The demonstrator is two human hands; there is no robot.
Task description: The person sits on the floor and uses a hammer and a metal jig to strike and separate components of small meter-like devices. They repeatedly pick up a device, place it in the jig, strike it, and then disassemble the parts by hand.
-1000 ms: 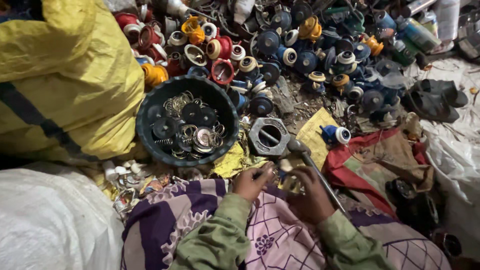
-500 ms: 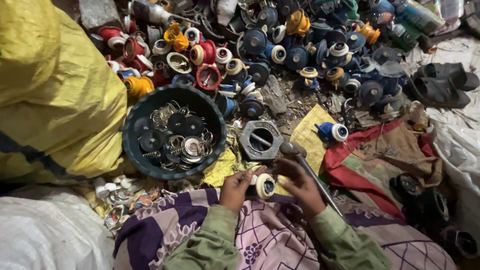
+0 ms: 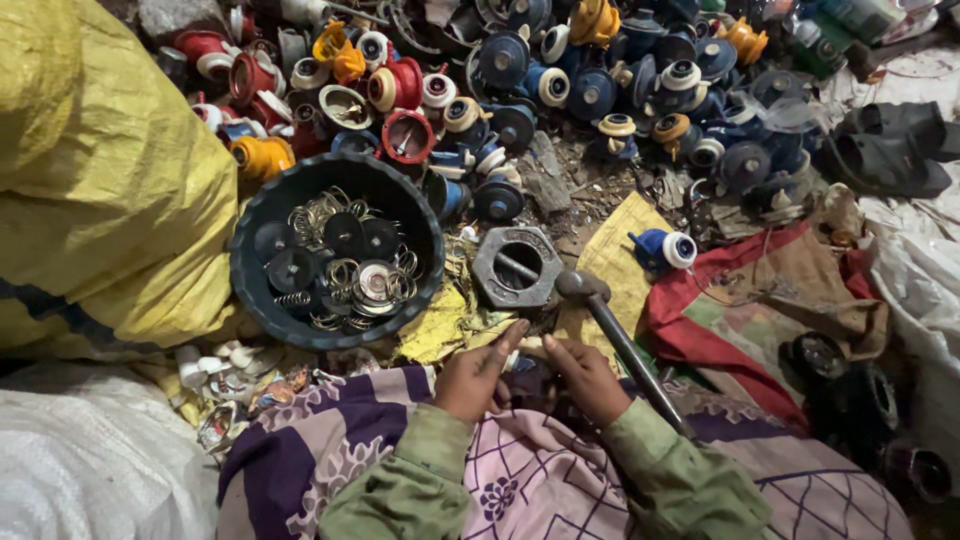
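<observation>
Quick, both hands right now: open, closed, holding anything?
Left hand: fingers curled around something small; what it is cannot be told.
Right hand: curled closed beside the left, next to the hammer; any hold cannot be told.

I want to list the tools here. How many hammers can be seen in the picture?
1. The hammer lies right of the right hand, its head beside the large metal nut. Others may be hidden under the pile.

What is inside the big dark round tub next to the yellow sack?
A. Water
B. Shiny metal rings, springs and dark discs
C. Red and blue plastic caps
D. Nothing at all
B: the dark tub holds coiled metal rings and springs among dark discs.
</observation>
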